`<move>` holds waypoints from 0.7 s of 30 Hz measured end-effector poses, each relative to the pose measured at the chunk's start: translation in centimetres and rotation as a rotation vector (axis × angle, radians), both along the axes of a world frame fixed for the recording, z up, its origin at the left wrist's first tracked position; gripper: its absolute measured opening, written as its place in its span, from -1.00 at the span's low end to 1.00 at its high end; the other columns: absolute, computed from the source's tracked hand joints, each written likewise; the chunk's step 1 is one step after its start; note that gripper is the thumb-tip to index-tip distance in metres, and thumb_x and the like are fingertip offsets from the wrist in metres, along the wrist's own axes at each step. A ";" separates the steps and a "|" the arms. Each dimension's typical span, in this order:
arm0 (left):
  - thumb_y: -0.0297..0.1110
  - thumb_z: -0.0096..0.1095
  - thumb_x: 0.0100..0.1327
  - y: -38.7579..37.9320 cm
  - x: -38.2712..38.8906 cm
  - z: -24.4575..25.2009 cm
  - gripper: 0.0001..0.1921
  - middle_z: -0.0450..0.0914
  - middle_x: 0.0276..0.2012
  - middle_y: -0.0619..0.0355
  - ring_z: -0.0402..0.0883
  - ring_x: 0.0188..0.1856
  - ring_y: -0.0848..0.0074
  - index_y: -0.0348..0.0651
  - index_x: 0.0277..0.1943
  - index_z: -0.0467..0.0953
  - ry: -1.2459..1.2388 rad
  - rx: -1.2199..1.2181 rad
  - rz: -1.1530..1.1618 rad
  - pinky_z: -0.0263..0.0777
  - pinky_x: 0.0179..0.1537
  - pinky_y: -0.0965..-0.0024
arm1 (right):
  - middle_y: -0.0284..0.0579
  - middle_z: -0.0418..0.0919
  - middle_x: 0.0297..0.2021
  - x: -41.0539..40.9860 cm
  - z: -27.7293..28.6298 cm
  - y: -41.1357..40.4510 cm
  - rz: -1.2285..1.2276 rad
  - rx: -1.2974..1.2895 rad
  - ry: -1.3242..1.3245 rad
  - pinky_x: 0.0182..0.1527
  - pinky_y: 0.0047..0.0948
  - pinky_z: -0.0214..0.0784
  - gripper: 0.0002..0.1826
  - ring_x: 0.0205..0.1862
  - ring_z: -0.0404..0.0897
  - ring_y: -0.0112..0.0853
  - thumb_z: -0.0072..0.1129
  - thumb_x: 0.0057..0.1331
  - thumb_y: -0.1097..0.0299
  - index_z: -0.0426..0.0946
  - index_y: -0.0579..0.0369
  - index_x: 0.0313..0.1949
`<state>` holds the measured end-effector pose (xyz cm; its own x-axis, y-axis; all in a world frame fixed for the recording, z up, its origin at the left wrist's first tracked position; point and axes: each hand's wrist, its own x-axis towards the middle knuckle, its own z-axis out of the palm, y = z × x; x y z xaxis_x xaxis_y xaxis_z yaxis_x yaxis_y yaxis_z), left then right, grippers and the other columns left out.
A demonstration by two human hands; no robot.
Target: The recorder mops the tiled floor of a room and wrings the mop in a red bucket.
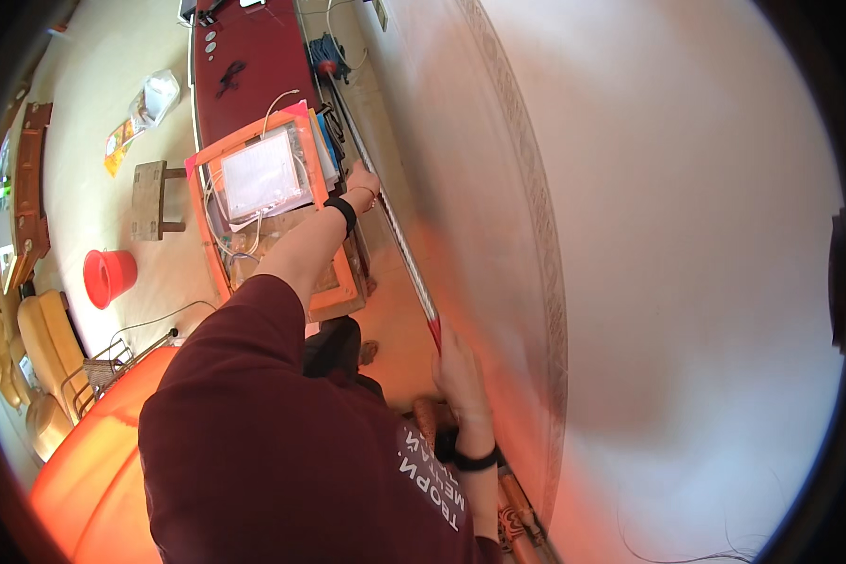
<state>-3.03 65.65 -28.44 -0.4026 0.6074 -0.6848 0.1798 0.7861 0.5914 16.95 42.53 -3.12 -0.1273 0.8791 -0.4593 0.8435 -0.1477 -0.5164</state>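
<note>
A string mop with a silver metal pole (405,254) slants from the upper middle down towards me. Its grey-blue strands (331,49) and red hub lie on the floor in the gap beside the wall. My left hand (364,185) is closed around the pole partway along, its arm stretched out over a cluttered wooden frame. Lower down, my right hand (458,370) wraps the red grip (435,333) at the pole's near end. Its fingers partly hide that end. Both wrists wear black bands.
A white wall (648,211) rises at right. Left of the pole are a maroon tabletop (254,77) and an orange frame (342,271) with papers and cables. Farther left are a wooden stool (148,201), a red bucket (116,277), a plastic bag (156,99) and a yellow sofa (49,324).
</note>
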 end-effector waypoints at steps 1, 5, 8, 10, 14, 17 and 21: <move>-0.58 -0.05 0.04 -0.4 -0.4 -0.2 -0.41 0.42 -0.05 -0.19 0.42 -0.03 0.00 -0.04 0.20 0.14 0.002 0.002 -0.003 0.36 -0.07 0.17 | 0.24 0.44 -0.31 -0.9 -0.1 1.4 0.007 -0.048 -0.043 -0.26 -0.06 0.29 -0.45 -0.27 0.43 0.10 -0.04 0.06 0.54 0.18 0.12 0.11; -0.44 0.12 0.02 -2.5 -1.4 -1.6 -0.51 0.36 0.02 0.01 0.36 0.07 0.08 0.14 0.08 0.37 0.476 0.233 -1.137 0.37 -0.05 0.24 | 0.22 0.43 -0.37 -1.4 -0.5 2.4 0.096 0.089 -0.032 -0.29 -0.07 0.31 -0.43 -0.31 0.45 0.08 -0.04 0.06 0.54 0.18 0.08 0.12; -0.21 0.27 -0.03 -3.1 -1.4 3.5 -0.64 0.48 -0.05 0.15 0.48 -0.04 0.29 0.07 -0.10 0.52 0.782 0.337 -1.776 0.41 -0.16 0.33 | 0.19 0.43 -0.40 -1.5 0.1 -0.1 0.068 0.120 0.014 -0.33 -0.09 0.32 -0.43 -0.36 0.46 0.05 0.01 0.05 0.51 0.20 0.04 0.12; -0.17 0.26 -0.03 -5.0 1.3 3.6 -0.69 0.52 -0.12 0.14 0.51 -0.10 0.32 0.05 -0.17 0.55 0.751 0.121 -1.932 0.41 -0.17 0.32 | 0.15 0.44 -0.41 -1.4 1.3 -3.4 0.108 -0.078 -0.072 -0.34 -0.10 0.33 -0.43 -0.38 0.46 0.03 0.07 0.03 0.48 0.24 0.01 0.10; -0.05 0.31 -0.08 -13.6 7.1 6.3 -0.70 0.61 -0.34 0.12 0.58 -0.25 0.28 -0.06 -0.38 0.62 0.542 0.041 -2.033 0.43 -0.25 0.26 | 0.10 0.45 -0.41 2.6 5.5 -11.5 0.047 -0.121 -0.155 -0.31 -0.14 0.34 -0.43 -0.38 0.47 0.00 0.12 0.01 0.45 0.29 -0.06 0.08; -0.10 0.25 -0.07 -22.2 12.2 5.9 -0.75 0.59 -0.46 0.05 0.57 -0.38 0.19 -0.10 -0.43 0.60 0.209 0.396 -2.208 0.43 -0.38 0.19 | 0.09 0.47 -0.40 7.5 11.7 -18.0 -0.017 -0.130 -0.245 -0.30 -0.17 0.34 -0.48 -0.37 0.48 -0.02 0.14 -0.03 0.48 0.38 -0.05 0.01; 0.04 0.14 0.03 -35.3 20.9 11.3 -0.62 0.57 -0.53 0.01 0.56 -0.45 0.16 -0.15 -0.48 0.57 -0.098 0.642 -2.176 0.43 -0.44 0.19 | -0.02 0.50 -0.39 10.7 22.2 -26.4 -0.165 -0.223 -0.437 -0.37 -0.20 0.33 -0.51 -0.42 0.49 -0.09 0.16 -0.08 0.48 0.44 -0.09 -0.06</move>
